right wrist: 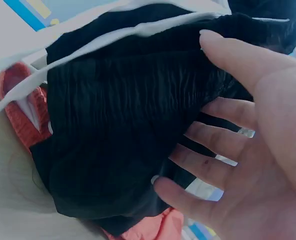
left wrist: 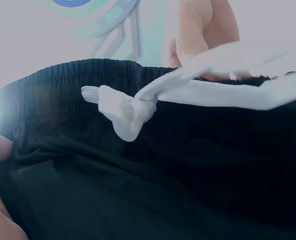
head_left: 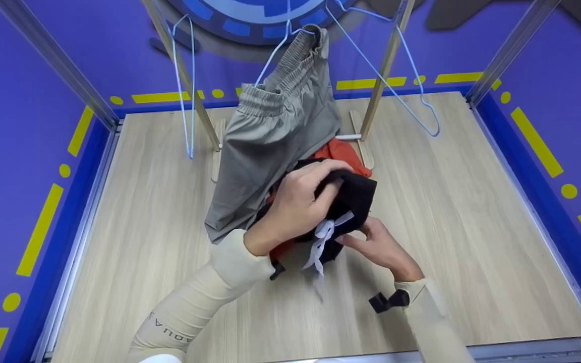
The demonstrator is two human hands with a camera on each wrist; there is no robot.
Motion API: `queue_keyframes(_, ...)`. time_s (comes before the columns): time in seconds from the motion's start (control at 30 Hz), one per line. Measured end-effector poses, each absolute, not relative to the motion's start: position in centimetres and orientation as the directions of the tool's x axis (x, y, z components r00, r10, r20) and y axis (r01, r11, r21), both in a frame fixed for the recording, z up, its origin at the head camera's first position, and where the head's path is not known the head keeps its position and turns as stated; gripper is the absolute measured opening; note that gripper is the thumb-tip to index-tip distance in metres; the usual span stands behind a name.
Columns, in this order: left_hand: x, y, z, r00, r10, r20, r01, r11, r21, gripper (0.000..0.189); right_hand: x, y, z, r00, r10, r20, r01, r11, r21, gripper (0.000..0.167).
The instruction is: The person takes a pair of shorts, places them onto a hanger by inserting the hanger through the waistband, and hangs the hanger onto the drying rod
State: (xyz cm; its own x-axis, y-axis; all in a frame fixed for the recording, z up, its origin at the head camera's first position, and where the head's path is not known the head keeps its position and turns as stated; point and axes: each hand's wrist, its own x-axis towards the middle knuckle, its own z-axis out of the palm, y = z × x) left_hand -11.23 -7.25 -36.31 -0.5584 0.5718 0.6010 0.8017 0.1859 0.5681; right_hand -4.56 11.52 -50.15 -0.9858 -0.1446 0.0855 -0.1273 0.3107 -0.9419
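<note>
Black shorts [head_left: 358, 194] with an elastic waistband are bunched up in front of me. A white drawstring [head_left: 325, 229], knotted at the waistband [left wrist: 63, 82], dangles from them. My left hand [head_left: 298, 199] grips the waistband from above, thumb and fingers around the cloth. Lower and to the right, my right hand [head_left: 381, 247] touches the side of the shorts. Its fingers [right wrist: 213, 167] are spread and fairly straight in the right wrist view, fingertips against the black cloth, the thumb apart from them near the waistband. Orange-red cloth [head_left: 341, 154] shows behind and under the shorts.
Behind my hands, grey shorts [head_left: 275, 136] hang on a blue wire hanger [head_left: 274, 50]. Bare wire hangers hang at the left [head_left: 192, 91] and right [head_left: 381, 78] of a wooden rack [head_left: 382, 70]. Purple walls [head_left: 537, 91] enclose the wooden table [head_left: 144, 217].
</note>
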Motion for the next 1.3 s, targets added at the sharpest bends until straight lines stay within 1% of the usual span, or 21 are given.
queue_keyframes(0.1,-11.2,-7.3,-36.2,-0.558,0.570,0.604,0.800,0.175,0.574,0.021,-4.6,11.4,-50.3,-0.981,-0.115,0.153,-0.180,0.279,-0.943,0.028)
queue_keyframes(0.2,-11.2,-7.4,-36.1,-0.556,0.566,0.608,0.797,0.155,0.584,0.020,-4.7,11.3,-50.5,-0.979,-0.019,0.201,-0.199,0.262,-0.944,0.021)
queue_keyframes(0.27,-11.2,-7.5,-35.9,-0.552,0.563,0.615,0.795,0.134,0.591,0.021,-4.7,11.4,-50.6,-0.979,0.047,0.199,-0.181,0.252,-0.951,0.020)
queue_keyframes(0.33,-11.4,-7.8,-35.8,-0.549,0.550,0.629,0.794,0.108,0.599,0.021,-4.7,11.7,-50.7,-0.978,0.087,0.192,-0.165,0.252,-0.954,0.023)
queue_keyframes(0.5,-12.4,-8.8,-35.4,-0.564,0.486,0.668,0.782,0.054,0.621,0.020,-4.7,13.4,-50.8,-0.980,0.066,0.189,-0.162,0.290,-0.943,0.039)
queue_keyframes(0.57,-12.9,-9.5,-35.3,-0.584,0.445,0.679,0.773,0.049,0.633,0.020,-4.6,14.4,-50.7,-0.982,0.056,0.180,-0.156,0.291,-0.944,0.041)
queue_keyframes(0.63,-13.3,-10.3,-35.4,-0.612,0.399,0.683,0.760,0.057,0.648,0.019,-4.5,15.5,-50.5,-0.984,0.065,0.163,-0.141,0.268,-0.953,0.040)
queue_keyframes(0.73,-13.9,-11.4,-35.6,-0.648,0.357,0.673,0.739,0.082,0.668,0.018,-4.4,17.0,-49.8,-0.984,0.086,0.156,-0.134,0.223,-0.966,0.035)
queue_keyframes(0.8,-14.2,-12.1,-35.9,-0.665,0.360,0.655,0.726,0.104,0.680,0.018,-4.3,17.9,-49.2,-0.980,0.116,0.162,-0.134,0.213,-0.968,0.033)
queue_keyframes(0.93,-14.6,-13.3,-36.4,-0.677,0.428,0.599,0.708,0.155,0.689,0.021,-4.3,18.9,-47.8,-0.962,0.203,0.181,-0.132,0.237,-0.963,0.025)
queue_keyframes(1.07,-15.1,-14.2,-37.0,-0.692,0.486,0.533,0.692,0.236,0.683,0.023,-4.2,19.2,-46.2,-0.944,0.266,0.193,-0.134,0.225,-0.965,0.019)
queue_keyframes(1.17,-15.5,-14.7,-37.7,-0.720,0.508,0.473,0.670,0.332,0.664,0.023,-4.2,18.9,-44.7,-0.943,0.266,0.199,-0.150,0.194,-0.970,0.014)
queue_keyframes(1.3,-15.8,-15.2,-39.0,-0.760,0.531,0.374,0.628,0.453,0.633,0.021,-4.4,18.2,-42.9,-0.948,0.241,0.206,-0.158,0.206,-0.966,0.012)
